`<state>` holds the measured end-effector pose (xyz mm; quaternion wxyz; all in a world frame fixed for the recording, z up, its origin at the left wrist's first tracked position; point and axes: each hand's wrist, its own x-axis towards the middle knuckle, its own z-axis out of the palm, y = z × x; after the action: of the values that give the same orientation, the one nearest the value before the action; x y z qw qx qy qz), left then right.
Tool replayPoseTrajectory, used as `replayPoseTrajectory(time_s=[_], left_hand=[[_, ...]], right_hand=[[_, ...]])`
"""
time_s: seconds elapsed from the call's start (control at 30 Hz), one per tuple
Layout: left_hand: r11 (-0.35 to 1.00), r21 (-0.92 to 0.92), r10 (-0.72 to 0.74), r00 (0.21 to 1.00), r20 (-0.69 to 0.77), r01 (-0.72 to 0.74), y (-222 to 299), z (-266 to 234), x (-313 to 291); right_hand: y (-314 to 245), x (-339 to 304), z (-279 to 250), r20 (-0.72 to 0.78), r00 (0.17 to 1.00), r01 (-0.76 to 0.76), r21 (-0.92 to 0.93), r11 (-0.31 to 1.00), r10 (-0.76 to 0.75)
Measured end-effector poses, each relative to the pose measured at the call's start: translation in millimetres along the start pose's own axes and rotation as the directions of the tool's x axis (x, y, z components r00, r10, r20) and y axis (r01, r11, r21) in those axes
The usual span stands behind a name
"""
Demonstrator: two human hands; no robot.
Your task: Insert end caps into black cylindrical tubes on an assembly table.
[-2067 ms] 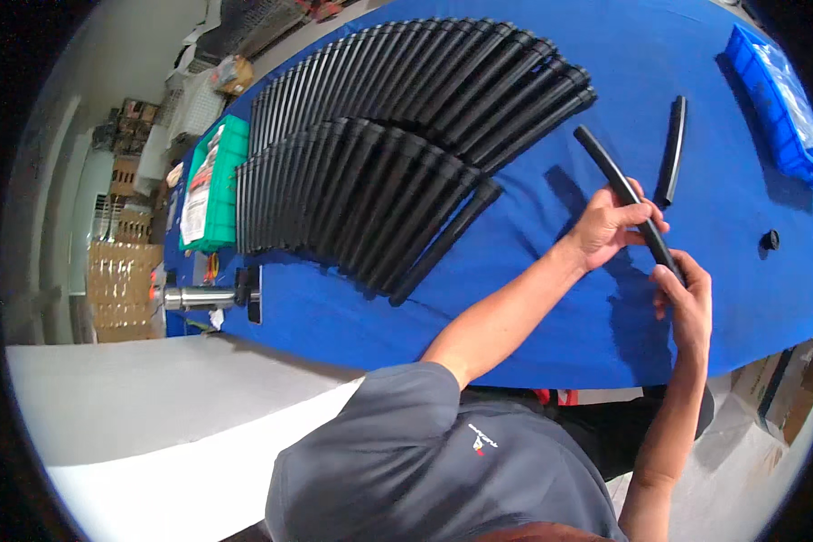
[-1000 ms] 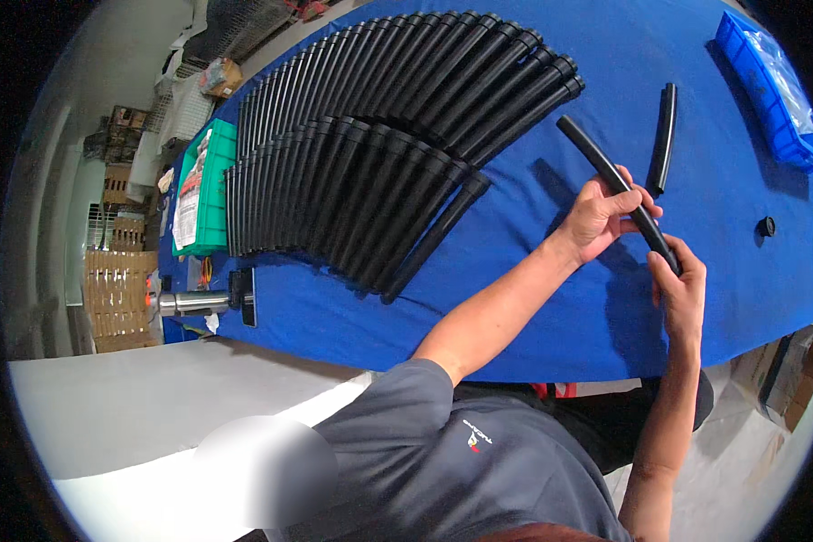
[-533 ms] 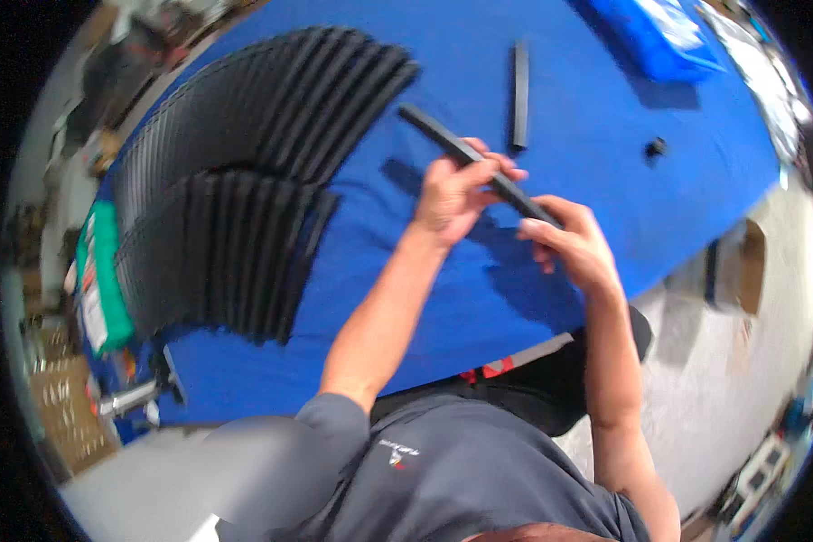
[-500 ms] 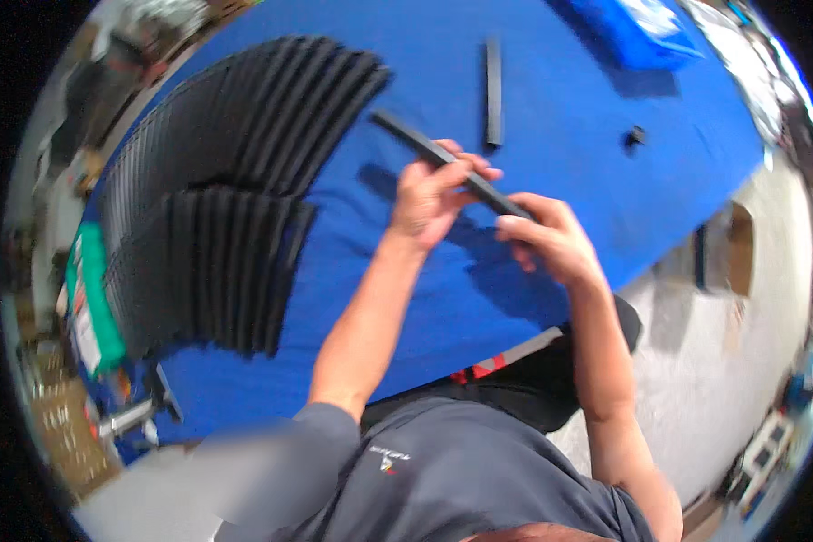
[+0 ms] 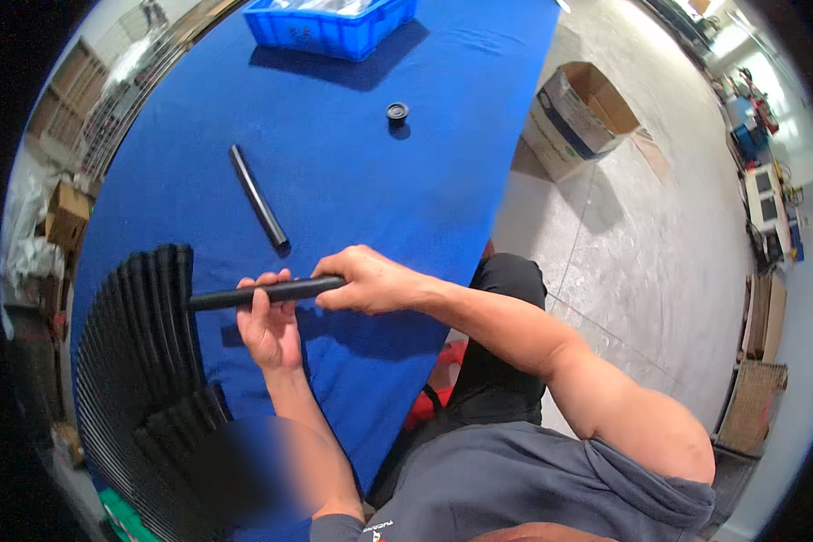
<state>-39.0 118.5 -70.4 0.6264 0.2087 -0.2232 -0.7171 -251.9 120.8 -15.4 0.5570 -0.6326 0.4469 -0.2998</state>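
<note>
Now each hand, left hand (image 5: 269, 325) and right hand (image 5: 370, 280), grips the black tube (image 5: 262, 293)

One black tube (image 5: 262, 292) is held in the left hand (image 5: 269, 330) and the right hand (image 5: 370, 280). One loose tube (image 5: 257, 196) lies beyond them, with one small black cap (image 5: 397, 111), one blue bin (image 5: 334, 23) farther off, and one cardboard box (image 5: 578, 108) on the floor.

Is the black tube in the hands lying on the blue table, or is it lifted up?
Lifted. Both the left hand and right hand grip the black tube roughly level, and its shadow falls on the blue table below it.
</note>
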Motion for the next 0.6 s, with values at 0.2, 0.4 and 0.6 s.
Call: replayPoseTrajectory(time_s=[0.2, 0.4, 0.6], left_hand=[[1.0, -0.022, 0.005, 0.998, 0.068, -0.003, -5.1, -7.2, 2.3], [1.0, -0.02, 0.017, 0.996, 0.085, -0.016, -4.3, -8.0, 1.7], [1.0, -0.006, -0.021, 1.0, 0.008, 0.021, -6.9, 2.0, 7.7]], right_hand=[[11.4, -1.3, 3.1, -0.055, 0.991, 0.119, -0.079, 0.99, -0.124], [5.0, -1.1, 4.5, -0.059, 0.993, 0.096, -0.103, 0.99, -0.102], [36.8, 5.9, 13.3, -0.122, 0.815, 0.446, -0.491, 0.748, -0.566]])
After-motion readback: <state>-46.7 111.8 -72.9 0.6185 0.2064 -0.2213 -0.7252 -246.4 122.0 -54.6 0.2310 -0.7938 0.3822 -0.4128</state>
